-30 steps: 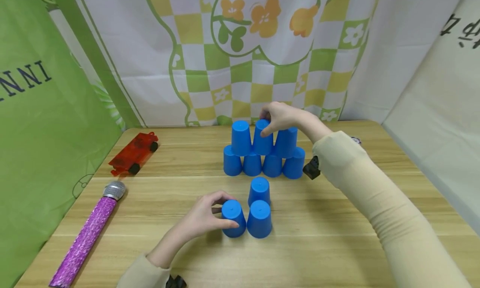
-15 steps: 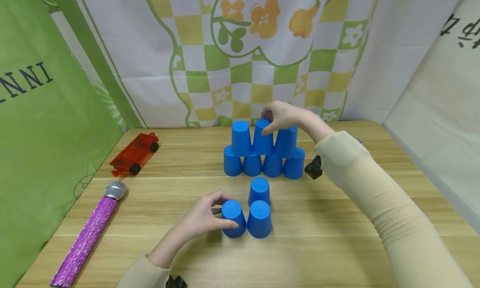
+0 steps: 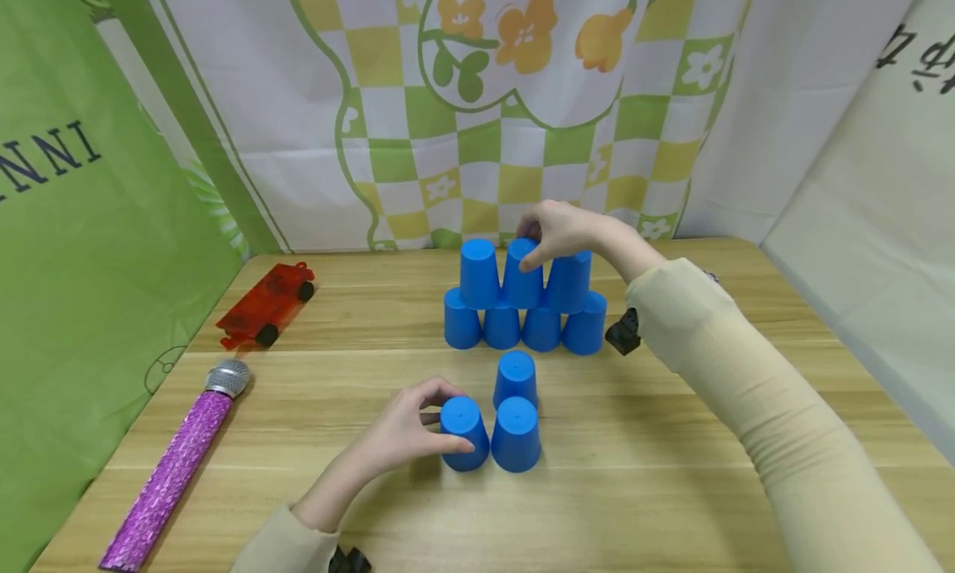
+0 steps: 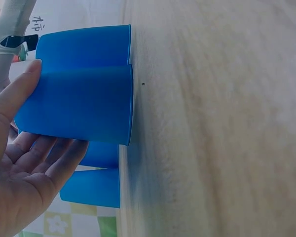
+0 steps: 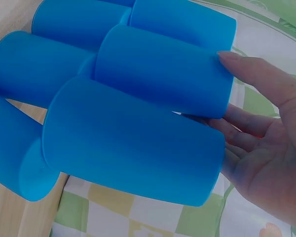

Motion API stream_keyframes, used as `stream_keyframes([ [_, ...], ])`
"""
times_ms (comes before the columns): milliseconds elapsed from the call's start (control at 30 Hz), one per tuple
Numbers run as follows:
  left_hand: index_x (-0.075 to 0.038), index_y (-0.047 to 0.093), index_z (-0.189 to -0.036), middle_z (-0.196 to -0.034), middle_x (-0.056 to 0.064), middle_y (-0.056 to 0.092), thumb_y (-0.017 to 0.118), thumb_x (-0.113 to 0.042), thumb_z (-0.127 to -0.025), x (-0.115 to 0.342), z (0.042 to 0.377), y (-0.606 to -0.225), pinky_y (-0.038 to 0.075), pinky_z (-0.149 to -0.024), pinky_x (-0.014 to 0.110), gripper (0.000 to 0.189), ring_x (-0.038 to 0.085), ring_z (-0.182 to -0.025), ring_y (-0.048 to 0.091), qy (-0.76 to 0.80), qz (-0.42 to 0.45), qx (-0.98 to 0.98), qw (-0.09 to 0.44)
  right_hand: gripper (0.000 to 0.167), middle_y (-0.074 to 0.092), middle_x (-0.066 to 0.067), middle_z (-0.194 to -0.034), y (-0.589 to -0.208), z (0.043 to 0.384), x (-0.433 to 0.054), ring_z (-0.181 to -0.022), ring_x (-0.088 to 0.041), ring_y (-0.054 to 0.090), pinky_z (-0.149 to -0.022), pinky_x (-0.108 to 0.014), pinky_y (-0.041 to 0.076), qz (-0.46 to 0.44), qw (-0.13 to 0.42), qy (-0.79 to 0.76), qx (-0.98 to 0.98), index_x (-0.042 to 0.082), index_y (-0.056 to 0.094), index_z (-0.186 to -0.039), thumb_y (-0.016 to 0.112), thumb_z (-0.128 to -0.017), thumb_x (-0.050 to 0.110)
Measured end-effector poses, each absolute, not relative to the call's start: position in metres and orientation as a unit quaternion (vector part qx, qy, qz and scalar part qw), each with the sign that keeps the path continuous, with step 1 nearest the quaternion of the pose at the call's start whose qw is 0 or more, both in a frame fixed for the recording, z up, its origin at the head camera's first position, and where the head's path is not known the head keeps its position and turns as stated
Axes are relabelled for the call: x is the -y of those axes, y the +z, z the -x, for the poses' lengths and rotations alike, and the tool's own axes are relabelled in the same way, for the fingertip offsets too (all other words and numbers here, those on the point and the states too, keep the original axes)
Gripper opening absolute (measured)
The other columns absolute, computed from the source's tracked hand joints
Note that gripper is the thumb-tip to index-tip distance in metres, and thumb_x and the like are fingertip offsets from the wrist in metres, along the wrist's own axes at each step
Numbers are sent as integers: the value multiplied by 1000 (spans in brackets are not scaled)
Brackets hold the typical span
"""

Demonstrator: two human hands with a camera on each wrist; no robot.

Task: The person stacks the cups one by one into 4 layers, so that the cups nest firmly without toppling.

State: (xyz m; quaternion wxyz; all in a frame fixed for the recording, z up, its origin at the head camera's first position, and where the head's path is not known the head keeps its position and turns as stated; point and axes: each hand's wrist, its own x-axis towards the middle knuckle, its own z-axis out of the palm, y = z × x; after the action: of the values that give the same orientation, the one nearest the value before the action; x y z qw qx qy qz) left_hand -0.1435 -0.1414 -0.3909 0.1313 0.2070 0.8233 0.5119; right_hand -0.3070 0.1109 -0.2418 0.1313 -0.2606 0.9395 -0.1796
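My left hand (image 3: 403, 428) holds an upside-down blue cup (image 3: 464, 444) at the front of the table, thumb on one side and fingers on the other. Right beside it stands another blue cup (image 3: 516, 442), with a third blue cup (image 3: 515, 378) just behind. Farther back, several blue cups form a bottom row (image 3: 502, 328), and three more sit upside down on top of them. My right hand (image 3: 563, 229) grips the middle upper cup (image 3: 524, 287) near its top, thumb in front, fingers partly hidden behind. In the right wrist view the thumb (image 5: 237, 61) touches that cup.
To the left on the wooden table (image 3: 336, 366) lie a microphone (image 3: 179, 465) with a glittery purple handle and a red toy car body (image 3: 269, 306) with black wheels. A patterned cloth (image 3: 515, 167) hangs behind the cups.
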Motion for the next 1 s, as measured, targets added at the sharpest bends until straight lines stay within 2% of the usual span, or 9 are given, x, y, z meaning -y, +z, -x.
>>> stream_keyframes([
  [367,-8,59,-110,-111,7,65,82,-23,-72,141,143,-390,52,-93,42,47,25,-109,61,509,-205,-825,132,60,56,-21,-127,-242,308,-112,-118,-33,53,-99,-44,46,256,134,-181,-940,-3,51,-128,75,-80,24],
  [733,-7,59,-111,-111,8,64,82,-23,-72,141,143,-390,52,-92,43,47,27,-109,61,507,-204,-827,131,49,59,-20,-121,-242,307,-111,-114,-33,55,-97,-44,47,265,127,-180,-939,-3,56,-121,73,-81,20],
  [1000,-7,59,-110,-110,8,65,82,-21,-72,141,143,-390,52,-92,42,47,25,-108,61,513,-207,-823,132,49,60,-19,-119,-241,306,-111,-111,-32,56,-94,-44,48,265,128,-178,-939,-2,57,-119,74,-80,22],
])
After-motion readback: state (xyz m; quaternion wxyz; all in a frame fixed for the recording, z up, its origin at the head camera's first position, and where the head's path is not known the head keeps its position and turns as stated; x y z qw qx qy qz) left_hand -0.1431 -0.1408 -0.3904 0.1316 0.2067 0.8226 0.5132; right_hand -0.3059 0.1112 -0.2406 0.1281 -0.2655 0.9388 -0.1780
